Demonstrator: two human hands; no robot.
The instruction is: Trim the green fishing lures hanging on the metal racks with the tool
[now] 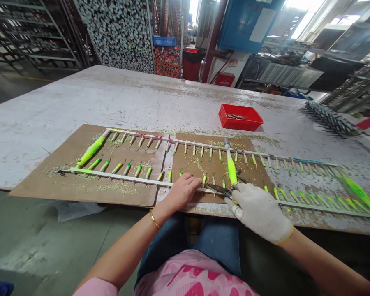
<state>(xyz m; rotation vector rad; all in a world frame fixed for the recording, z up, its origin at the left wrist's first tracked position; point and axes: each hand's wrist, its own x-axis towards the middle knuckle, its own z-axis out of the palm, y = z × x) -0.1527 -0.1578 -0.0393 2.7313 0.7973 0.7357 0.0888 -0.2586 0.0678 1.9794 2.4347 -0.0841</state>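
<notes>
A paint-flecked work table carries a brown cardboard sheet beneath a white metal rack of green hooked lures, with a red tray on the far side. The bare left hand lies palm-down on the rack's near bar, fingers extended, gripping nothing. The gloved right hand closes around pliers, their tips at that bar among the lures.
</notes>
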